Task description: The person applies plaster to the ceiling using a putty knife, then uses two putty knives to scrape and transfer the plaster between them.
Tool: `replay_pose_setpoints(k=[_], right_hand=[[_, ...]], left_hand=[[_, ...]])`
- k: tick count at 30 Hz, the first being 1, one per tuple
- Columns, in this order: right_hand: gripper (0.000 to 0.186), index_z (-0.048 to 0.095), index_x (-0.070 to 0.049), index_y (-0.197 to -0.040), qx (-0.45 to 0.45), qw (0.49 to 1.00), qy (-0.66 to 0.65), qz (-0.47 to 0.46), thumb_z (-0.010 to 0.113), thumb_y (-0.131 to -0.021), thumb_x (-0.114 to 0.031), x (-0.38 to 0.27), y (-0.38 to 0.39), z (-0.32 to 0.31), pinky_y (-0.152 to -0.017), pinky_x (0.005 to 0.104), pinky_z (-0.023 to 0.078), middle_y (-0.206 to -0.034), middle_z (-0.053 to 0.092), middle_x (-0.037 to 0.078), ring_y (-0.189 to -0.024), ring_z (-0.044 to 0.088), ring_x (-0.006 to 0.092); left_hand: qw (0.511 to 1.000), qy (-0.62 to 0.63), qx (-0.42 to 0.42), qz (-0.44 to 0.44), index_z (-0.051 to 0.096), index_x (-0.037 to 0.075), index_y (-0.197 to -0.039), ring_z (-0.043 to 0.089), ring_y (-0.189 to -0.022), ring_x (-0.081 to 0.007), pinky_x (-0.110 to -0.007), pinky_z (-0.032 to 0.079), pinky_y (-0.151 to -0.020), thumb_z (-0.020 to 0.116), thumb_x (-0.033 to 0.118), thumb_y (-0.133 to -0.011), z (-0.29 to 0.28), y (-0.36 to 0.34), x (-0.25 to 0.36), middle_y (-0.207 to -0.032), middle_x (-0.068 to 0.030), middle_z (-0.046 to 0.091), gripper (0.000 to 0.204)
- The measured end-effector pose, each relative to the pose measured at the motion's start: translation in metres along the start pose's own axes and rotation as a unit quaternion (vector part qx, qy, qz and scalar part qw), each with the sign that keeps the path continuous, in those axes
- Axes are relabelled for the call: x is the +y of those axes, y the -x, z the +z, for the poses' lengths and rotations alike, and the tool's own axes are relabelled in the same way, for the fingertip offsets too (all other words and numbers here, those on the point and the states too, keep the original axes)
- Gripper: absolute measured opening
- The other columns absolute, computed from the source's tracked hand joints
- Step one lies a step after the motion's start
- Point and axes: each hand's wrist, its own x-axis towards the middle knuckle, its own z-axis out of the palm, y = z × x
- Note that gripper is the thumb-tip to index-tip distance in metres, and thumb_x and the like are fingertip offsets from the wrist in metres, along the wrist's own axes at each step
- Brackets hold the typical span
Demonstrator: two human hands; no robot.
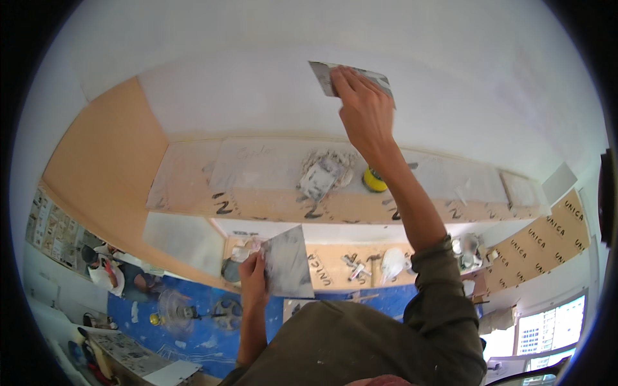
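My right hand (365, 112) is raised on an outstretched arm, fingers pressed on a flat metal scraper blade (322, 77) at the white wall (225, 90) above the shelf. Lower down, my left hand (256, 276) grips a square metal board (286, 262) smeared with pale and grey material. A long ledge (187, 177) with a translucent covering runs below the wall. On it lie a crumpled, putty-stained heap (325, 177) and a yellow round object (374, 181), partly behind my right forearm.
A plywood panel (103, 161) stands left. A lower counter (341, 251) holds tools and a white bag (393, 264). Another person (106, 275) is at lower left. A standing fan (180, 315) is on the blue floor covering (148, 341). A window (541, 328) is at lower right.
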Motion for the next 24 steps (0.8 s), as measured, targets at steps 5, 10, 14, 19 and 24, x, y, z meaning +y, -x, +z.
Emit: replay_pose_setpoints(k=[5,10,14,19,24], right_hand=[[0.044,0.066,-0.012,-0.108,0.160,0.985,0.034,0.060,0.057,-0.070,0.008,0.069,-0.032,-0.053,-0.073,0.0360,0.055,-0.106,0.069,0.006,-0.090,0.067,0.0267],[0.040,0.069,-0.015,-0.108,0.129,0.982,0.109,0.084,0.057,-0.076,0.006,0.111,-0.061,-0.071,-0.069,0.0325,0.055,-0.104,0.071,0.003,-0.085,0.069,0.0244],[0.042,0.068,-0.015,-0.107,0.103,0.985,0.106,0.087,0.058,-0.072,0.005,0.085,-0.030,-0.025,-0.069,0.0365,0.055,-0.107,0.069,0.006,-0.087,0.068,0.0259],[0.039,0.069,-0.010,-0.103,0.005,0.997,0.002,0.081,0.057,-0.071,0.010,0.011,0.008,0.000,-0.073,0.0343,0.056,-0.105,0.071,0.007,-0.089,0.069,0.0228],[0.044,0.066,-0.010,-0.108,0.126,0.985,-0.012,0.120,0.053,-0.071,0.010,0.048,-0.015,-0.034,-0.073,0.0369,0.055,-0.104,0.070,0.008,-0.086,0.068,0.0271]], left_hand=[[1.000,-0.004,-0.005,0.002,0.061,-0.001,-0.079,0.041,-0.065,-0.0019,-0.020,0.034,-0.058,0.054,0.015,-0.098,-0.004,-0.004,-0.004,-0.071,0.0050,0.054,0.026],[1.000,0.018,0.010,-0.002,0.061,-0.001,-0.079,0.040,-0.064,-0.0019,-0.020,0.033,-0.058,0.054,0.016,-0.098,-0.016,-0.013,-0.011,-0.071,0.0047,0.054,0.026],[1.000,0.005,0.004,-0.016,0.061,-0.001,-0.078,0.041,-0.063,-0.0019,-0.021,0.034,-0.057,0.054,0.016,-0.098,-0.009,-0.014,-0.002,-0.072,0.0042,0.056,0.027],[0.999,-0.018,-0.028,0.001,0.061,-0.001,-0.078,0.044,-0.064,-0.0018,-0.020,0.036,-0.057,0.054,0.016,-0.099,0.000,-0.012,0.010,-0.072,0.0035,0.058,0.028],[0.999,0.000,-0.033,0.000,0.062,-0.001,-0.080,0.044,-0.064,-0.0016,-0.020,0.036,-0.057,0.054,0.016,-0.099,-0.011,-0.010,0.005,-0.072,0.0034,0.058,0.027]])
